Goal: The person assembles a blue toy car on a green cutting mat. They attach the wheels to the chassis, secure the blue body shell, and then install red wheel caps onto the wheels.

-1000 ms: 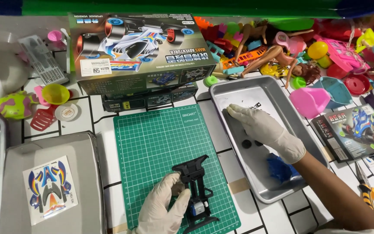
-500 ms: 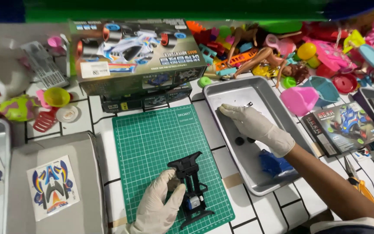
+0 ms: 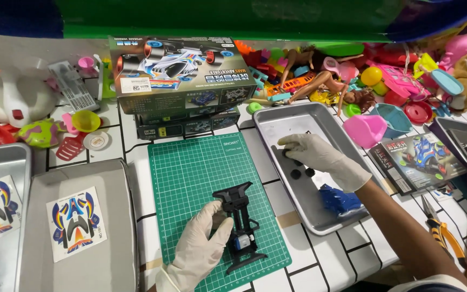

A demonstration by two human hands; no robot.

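A black toy car chassis point(image 3: 240, 227) with a small blue-and-silver motor lies lengthwise on the green cutting mat point(image 3: 190, 173), pinched at its side by the gloved left hand point(image 3: 201, 250), while the gloved right hand point(image 3: 320, 157), fingers curled, touches small black wheels point(image 3: 298, 172) in the metal tray point(image 3: 277, 116).

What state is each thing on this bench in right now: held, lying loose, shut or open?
Left hand: gloved, gripping the black toy car chassis, which lies flat on the green cutting mat.
Right hand: gloved, fingers down on small black round parts in the metal tray.
Blue part: loose in the same tray.
Model car box: shut.
Pliers: lying untouched.
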